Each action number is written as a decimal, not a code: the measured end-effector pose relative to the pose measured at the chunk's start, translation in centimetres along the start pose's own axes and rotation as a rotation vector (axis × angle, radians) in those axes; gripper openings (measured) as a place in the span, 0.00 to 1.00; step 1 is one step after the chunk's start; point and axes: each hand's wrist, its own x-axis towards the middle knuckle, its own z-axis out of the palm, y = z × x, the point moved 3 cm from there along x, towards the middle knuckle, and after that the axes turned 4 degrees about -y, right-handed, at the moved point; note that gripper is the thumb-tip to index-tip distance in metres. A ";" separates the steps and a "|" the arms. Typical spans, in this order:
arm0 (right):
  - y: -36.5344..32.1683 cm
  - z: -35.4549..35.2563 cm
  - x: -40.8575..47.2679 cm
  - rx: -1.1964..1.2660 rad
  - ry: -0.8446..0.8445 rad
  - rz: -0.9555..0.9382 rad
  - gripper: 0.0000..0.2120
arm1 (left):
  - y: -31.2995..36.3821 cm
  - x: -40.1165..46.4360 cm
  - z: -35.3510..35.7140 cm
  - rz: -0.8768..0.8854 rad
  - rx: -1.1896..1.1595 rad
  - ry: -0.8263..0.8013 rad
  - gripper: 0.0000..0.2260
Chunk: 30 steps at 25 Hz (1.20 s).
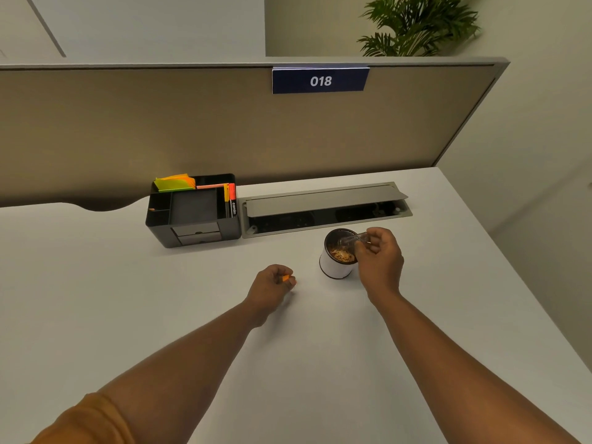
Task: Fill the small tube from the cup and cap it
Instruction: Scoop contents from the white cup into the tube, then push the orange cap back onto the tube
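A white cup (pixel 331 267) with a dark inside stands on the white desk (pixel 160 299), holding small brownish-orange grains. My right hand (pixel 379 261) grips a small clear tube (pixel 350 240) and holds it tilted, its mouth dipped inside the cup's rim. My left hand (pixel 272 285) rests on the desk to the left of the cup, fingers closed around a small orange cap (pixel 286 278), of which only a tip shows.
A dark desk organiser (pixel 192 216) with sticky notes and pens stands at the back left. An open grey cable tray (pixel 323 208) lies just behind the cup. A beige partition (pixel 224 129) with a "018" label bounds the desk's far edge.
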 end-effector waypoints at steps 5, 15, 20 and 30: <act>0.8 -1.2 -0.6 0.412 0.108 0.317 0.13 | 4.1 -0.8 1.0 0.037 -0.245 -0.012 0.09; -0.8 0.9 -5.3 0.665 -0.133 0.406 0.07 | 8.0 -4.4 0.9 0.138 -0.410 -0.054 0.11; -2.2 2.4 -7.6 0.698 -0.265 0.416 0.09 | 6.7 -6.7 -1.8 0.148 -0.316 -0.014 0.11; -4.8 7.1 -12.0 0.578 -0.718 0.399 0.13 | 2.7 -11.5 -9.6 0.089 -0.359 0.030 0.04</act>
